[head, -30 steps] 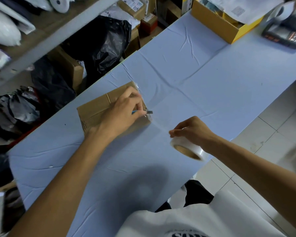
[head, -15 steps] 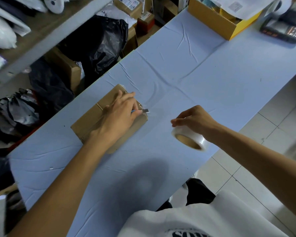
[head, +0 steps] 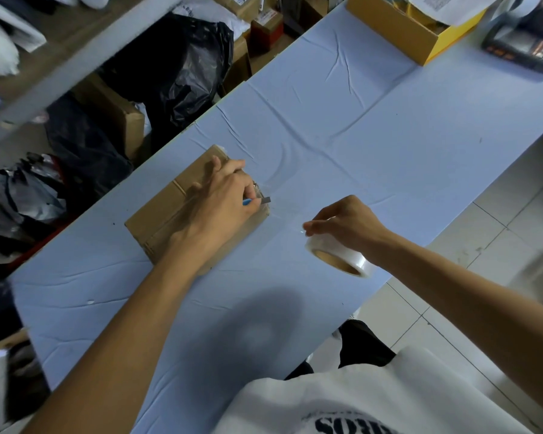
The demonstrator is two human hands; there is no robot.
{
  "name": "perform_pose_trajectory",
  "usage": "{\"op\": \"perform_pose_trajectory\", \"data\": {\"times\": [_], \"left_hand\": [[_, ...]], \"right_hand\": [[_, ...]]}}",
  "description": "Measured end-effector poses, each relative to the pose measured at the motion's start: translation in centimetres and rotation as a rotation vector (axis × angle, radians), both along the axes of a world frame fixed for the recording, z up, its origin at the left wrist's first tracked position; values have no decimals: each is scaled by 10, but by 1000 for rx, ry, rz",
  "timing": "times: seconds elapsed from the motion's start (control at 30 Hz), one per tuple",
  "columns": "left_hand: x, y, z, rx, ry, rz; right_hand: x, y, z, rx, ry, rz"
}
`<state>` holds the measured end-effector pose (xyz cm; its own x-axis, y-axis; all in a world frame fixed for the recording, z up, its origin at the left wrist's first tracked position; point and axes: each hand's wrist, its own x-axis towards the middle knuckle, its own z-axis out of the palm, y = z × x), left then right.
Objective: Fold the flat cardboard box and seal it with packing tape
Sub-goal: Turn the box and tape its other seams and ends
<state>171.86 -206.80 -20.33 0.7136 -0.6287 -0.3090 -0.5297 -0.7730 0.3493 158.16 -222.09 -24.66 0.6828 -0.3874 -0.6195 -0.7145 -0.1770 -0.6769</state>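
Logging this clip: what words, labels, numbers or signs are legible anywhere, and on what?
Nothing can be quoted.
Shirt: dark print, cut off by the frame edge, unreadable.
Parcels at the top: labels blurred.
Paper in the yellow box: printed code square, blurred.
Handheld device: keys too small.

Both bare forearms [head: 157, 296] reach forward, the left hand [head: 223, 198] palm down, pinching a small cutter [head: 258, 201], the right hand [head: 345, 223] curled over a tape roll [head: 342, 261] from above.
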Motion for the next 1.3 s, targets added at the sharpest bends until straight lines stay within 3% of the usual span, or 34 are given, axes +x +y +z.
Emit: {"op": "perform_pose_trajectory", "data": {"times": [0.23, 0.47, 0.7, 0.83, 0.97, 1.13, 1.3], "left_hand": [[0, -7, -2, 66, 18, -24], [-5, -17, -1, 268, -74, -104], [-5, -20, -2, 302, -76, -124], [-1, -15, 5, 233, 28, -117], [4, -2, 5, 34, 117, -82], [2, 15, 5, -260, -110, -135], [0, 31, 4, -313, -153, -157]], "right_hand": [[9, 9, 0, -72, 7, 51], [9, 17, 6, -153, 24, 94], [13, 22, 17, -246, -4, 145], [8, 16, 18, -231, 4, 138], [1, 13, 13, -207, 29, 114], [-3, 13, 9, -183, 46, 91], [-2, 14, 10, -180, 44, 88]]}}
